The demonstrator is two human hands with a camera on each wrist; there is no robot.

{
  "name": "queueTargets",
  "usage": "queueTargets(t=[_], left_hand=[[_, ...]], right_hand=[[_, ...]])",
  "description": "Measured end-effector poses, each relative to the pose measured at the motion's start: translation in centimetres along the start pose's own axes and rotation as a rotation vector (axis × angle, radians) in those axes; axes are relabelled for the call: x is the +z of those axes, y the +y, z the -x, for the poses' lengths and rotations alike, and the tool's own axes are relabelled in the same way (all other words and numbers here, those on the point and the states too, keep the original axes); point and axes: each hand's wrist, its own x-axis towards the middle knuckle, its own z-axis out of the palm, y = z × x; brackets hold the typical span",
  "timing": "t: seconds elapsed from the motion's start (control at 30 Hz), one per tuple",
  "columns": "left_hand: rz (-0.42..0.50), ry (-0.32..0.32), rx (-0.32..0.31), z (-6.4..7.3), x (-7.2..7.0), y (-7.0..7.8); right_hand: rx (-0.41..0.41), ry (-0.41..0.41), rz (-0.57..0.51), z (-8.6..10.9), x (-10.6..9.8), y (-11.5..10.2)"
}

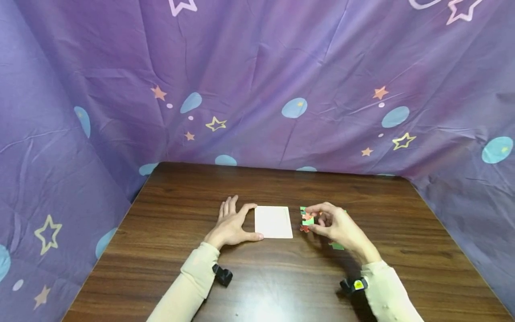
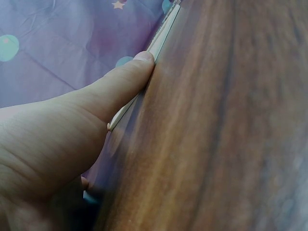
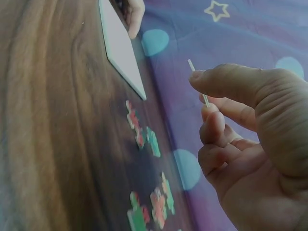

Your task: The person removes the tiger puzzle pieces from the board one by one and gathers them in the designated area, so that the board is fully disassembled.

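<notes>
A thin white square board (image 1: 273, 222) lies flat on the table. My left hand (image 1: 231, 226) holds its left side, index finger at the far corner and thumb at the near corner; the other fingers stretch away. In the left wrist view the thumb (image 2: 122, 79) presses on the edge of the board (image 2: 166, 33). To the board's right, my right hand (image 1: 339, 226) pinches a green and orange jigsaw puzzle piece (image 1: 308, 219) between thumb and index finger. The right wrist view shows that piece (image 3: 190, 64) edge-on, raised above the table.
Several loose puzzle pieces lie under and around my right hand, among them a red one (image 1: 304, 229) and a green one (image 1: 338, 246). More pieces (image 3: 158, 207) show in the right wrist view. A purple patterned curtain (image 1: 257, 80) hangs behind the wooden table (image 1: 201, 179).
</notes>
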Motion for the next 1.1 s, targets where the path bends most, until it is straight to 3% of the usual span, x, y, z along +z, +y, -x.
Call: queueTargets(t=[0.53, 0.77, 1.1], left_hand=[[-0.014, 0.004, -0.005, 0.1, 0.1, 0.0], [-0.023, 0.004, -0.004, 0.1, 0.2, 0.0], [-0.005, 0.009, 0.001, 0.2, 0.1, 0.1]], right_hand=[[-0.038, -0.047, 0.024, 3.4, 0.2, 1.8], [-0.071, -0.066, 0.093, 3.7, 0.7, 2.0], [-0.023, -0.076, 0.136, 3.9, 0.7, 1.9]])
